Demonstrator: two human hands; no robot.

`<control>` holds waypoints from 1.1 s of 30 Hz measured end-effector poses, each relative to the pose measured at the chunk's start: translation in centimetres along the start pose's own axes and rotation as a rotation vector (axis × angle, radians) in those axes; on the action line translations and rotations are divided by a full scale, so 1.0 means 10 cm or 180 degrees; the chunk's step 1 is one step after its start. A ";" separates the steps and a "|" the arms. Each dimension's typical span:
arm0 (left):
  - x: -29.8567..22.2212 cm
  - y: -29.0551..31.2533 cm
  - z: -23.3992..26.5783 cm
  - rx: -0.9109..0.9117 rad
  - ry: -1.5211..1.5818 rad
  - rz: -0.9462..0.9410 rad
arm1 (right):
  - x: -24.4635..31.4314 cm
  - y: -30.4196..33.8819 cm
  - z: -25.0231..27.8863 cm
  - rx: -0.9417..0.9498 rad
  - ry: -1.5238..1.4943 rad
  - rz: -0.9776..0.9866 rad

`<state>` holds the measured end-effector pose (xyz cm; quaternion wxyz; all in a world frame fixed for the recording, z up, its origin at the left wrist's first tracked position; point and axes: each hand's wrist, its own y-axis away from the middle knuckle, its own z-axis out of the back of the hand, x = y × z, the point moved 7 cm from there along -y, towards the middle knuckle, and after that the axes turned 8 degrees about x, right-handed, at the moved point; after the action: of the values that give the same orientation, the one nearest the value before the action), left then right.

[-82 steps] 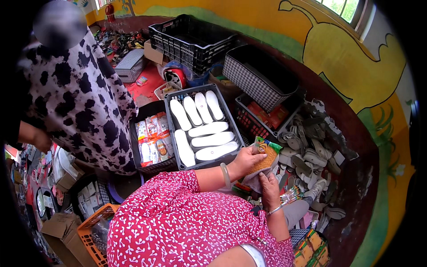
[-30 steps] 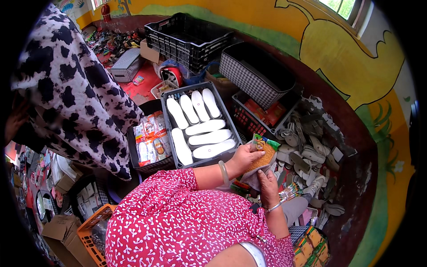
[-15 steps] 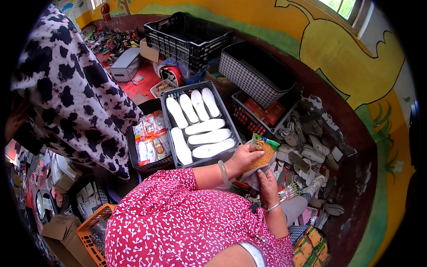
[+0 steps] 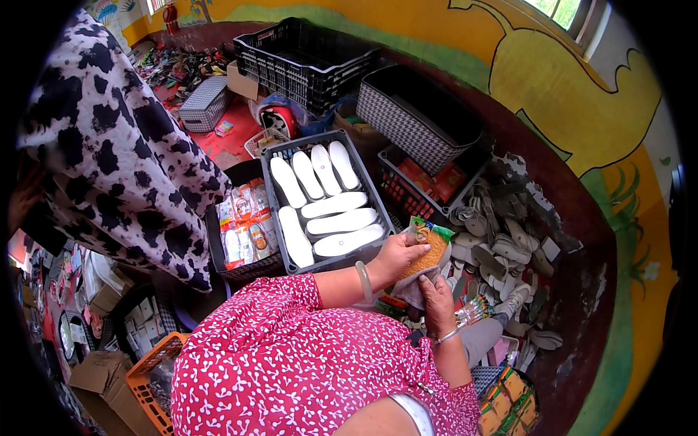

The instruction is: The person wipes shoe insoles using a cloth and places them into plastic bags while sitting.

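Observation:
Both of my hands hold a packaged insole (image 4: pixel 429 256), with a tan textured face, a grey lower end and a green printed top edge. My left hand (image 4: pixel 398 260) grips its upper left side, the thumb lying across the front. Lower down, my right hand (image 4: pixel 438 299) pinches the grey end between thumb and fingers. Just beyond my left forearm is a dark grey crate (image 4: pixel 274 231) with several white insoles (image 4: pixel 336 205) laid out in it.
Loose grey insoles (image 4: pixel 502 251) are heaped on the right. A basket of packaged insoles (image 4: pixel 509 403) stands at lower right, packets (image 4: pixel 247 225) left of the crate. Black crates (image 4: pixel 305 65) and a houndstooth bin (image 4: pixel 407 120) are behind. Cow-print cloth (image 4: pixel 123 145) hangs at left.
The view has shifted very slightly. Both hands keep the same hold on the packaged insole, with no other clear movement.

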<state>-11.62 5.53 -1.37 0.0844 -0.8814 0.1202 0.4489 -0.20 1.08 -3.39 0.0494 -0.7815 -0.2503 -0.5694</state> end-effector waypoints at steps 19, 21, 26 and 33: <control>-0.02 0.00 -0.03 -0.0081 0.0160 -0.0037 | -0.02 0.00 0.00 -0.0045 -0.0072 -0.0017; -0.03 0.00 -0.03 -0.0102 0.0165 -0.0063 | -0.01 0.00 0.00 -0.0047 -0.0078 -0.0028; -0.06 0.02 -0.05 -0.0122 0.0161 -0.0077 | -0.01 -0.01 0.00 -0.0044 -0.0089 0.0002; -0.04 0.01 -0.04 -0.0101 0.0165 -0.0070 | -0.05 -0.01 0.03 -0.0055 -0.0008 -0.0023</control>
<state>-11.55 5.40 -0.82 0.0722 -0.8952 0.1055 0.4269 -0.08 1.17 -3.95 0.0403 -0.7817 -0.2483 -0.5707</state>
